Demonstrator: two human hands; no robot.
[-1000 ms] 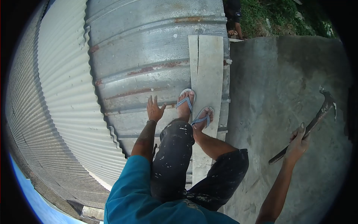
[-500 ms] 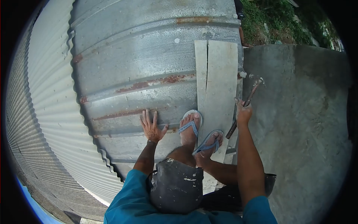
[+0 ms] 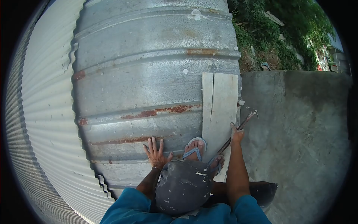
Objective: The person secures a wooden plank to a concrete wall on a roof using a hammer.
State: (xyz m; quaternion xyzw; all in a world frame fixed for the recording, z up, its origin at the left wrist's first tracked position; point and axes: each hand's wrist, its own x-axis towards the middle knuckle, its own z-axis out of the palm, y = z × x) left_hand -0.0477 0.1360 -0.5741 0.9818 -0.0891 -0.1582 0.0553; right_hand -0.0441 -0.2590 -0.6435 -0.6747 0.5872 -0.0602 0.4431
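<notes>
My left hand (image 3: pixel 156 154) lies with spread fingers on the ribbed metal roof sheet (image 3: pixel 145 82), just below a rusty rib. In my right hand (image 3: pixel 236 135) is a hammer (image 3: pixel 247 120), gripped around its handle. The hammer's head points away and to the right, over the concrete beside the roof; its handle end reaches back toward my feet. A pale board (image 3: pixel 225 95) with a long split lies on the roof's right edge. One sandalled foot (image 3: pixel 194 149) rests beside the board, and the other is partly hidden by my knee and arm.
A wavy corrugated sheet (image 3: pixel 48 97) borders the metal roof on the left. To the right spreads a grey concrete surface (image 3: pixel 294 145), apparently lower than the roof. Green plants (image 3: pixel 276 41) grow on a bank beyond it.
The view has tilted up, so the roof and board sit lower in it and more plants show. My knees appear more bent. The left hand stays on the roof, and the right still holds the hammer.
</notes>
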